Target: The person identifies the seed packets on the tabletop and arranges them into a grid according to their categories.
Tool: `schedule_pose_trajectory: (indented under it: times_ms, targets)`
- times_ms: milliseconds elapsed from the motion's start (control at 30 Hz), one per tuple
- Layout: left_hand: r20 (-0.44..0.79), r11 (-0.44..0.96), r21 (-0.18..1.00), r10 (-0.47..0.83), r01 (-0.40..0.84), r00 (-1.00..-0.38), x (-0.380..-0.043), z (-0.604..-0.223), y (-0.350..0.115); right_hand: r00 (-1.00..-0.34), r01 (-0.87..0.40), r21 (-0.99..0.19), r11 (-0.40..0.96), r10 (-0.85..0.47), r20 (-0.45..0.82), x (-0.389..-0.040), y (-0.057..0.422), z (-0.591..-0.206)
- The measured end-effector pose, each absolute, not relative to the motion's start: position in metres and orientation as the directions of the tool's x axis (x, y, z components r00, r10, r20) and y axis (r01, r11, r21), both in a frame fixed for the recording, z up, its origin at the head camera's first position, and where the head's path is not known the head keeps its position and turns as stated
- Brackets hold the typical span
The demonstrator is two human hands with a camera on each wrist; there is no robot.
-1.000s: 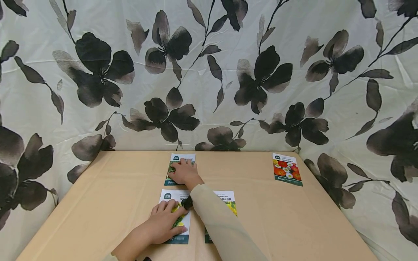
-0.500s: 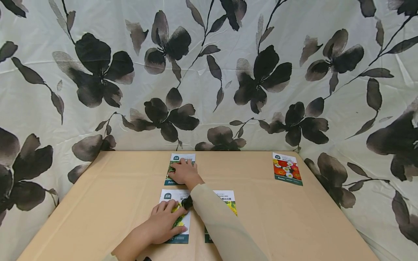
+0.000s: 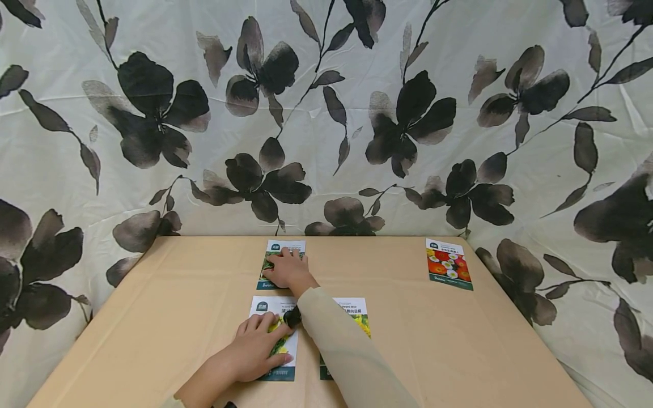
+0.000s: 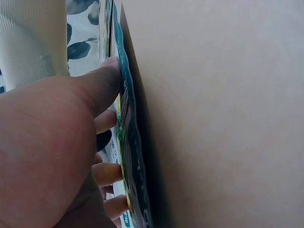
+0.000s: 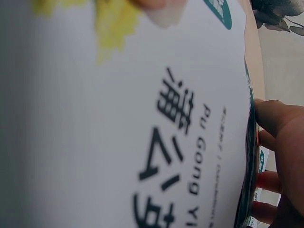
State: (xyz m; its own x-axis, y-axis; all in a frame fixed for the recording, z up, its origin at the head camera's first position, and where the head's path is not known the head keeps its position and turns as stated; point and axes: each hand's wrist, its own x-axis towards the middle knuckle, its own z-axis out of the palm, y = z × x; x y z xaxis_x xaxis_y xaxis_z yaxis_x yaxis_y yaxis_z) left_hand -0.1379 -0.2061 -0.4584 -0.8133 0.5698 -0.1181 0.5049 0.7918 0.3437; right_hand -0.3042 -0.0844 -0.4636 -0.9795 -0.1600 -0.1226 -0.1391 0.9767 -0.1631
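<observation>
My left hand (image 3: 252,348) rests on a dandelion seed packet (image 3: 282,374), thumb and fingers spread over its yellow picture. In the left wrist view, the fingertips touch the packet's face (image 4: 124,128). Reaching across it, my right hand (image 3: 289,269) lies on a second seed packet (image 3: 275,247) at the table's far edge and covers most of its picture. The right wrist view shows the dandelion packet's printed front (image 5: 199,61) close up, with the right fingers (image 5: 268,114) at the far packet beyond. Both packets lie flat.
Partly under the right sleeve (image 3: 347,351) lies another packet (image 3: 357,307) with yellow flowers. A packet with red and white flowers (image 3: 449,265) lies at the far right of the table (image 3: 433,340). A floral cloth (image 3: 326,170) hangs behind.
</observation>
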Motion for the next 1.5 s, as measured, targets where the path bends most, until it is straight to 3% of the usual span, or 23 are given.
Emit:
schedule_pose_trajectory:
  times_ms: [733,1500]
  targets:
    - [-0.096,0.778,0.339,0.588,0.529,-0.803,-0.1412,-0.4624,-0.2080,-0.979,-0.140,-0.155,0.978,-0.160,-0.126,-0.3042,-0.0851,-0.4632]
    - [-0.114,0.791,0.331,0.575,0.515,-0.810,-0.1388,-0.4569,-0.2062,-0.983,-0.158,-0.071,0.985,-0.164,-0.083,-0.3046,-0.0861,-0.4653]
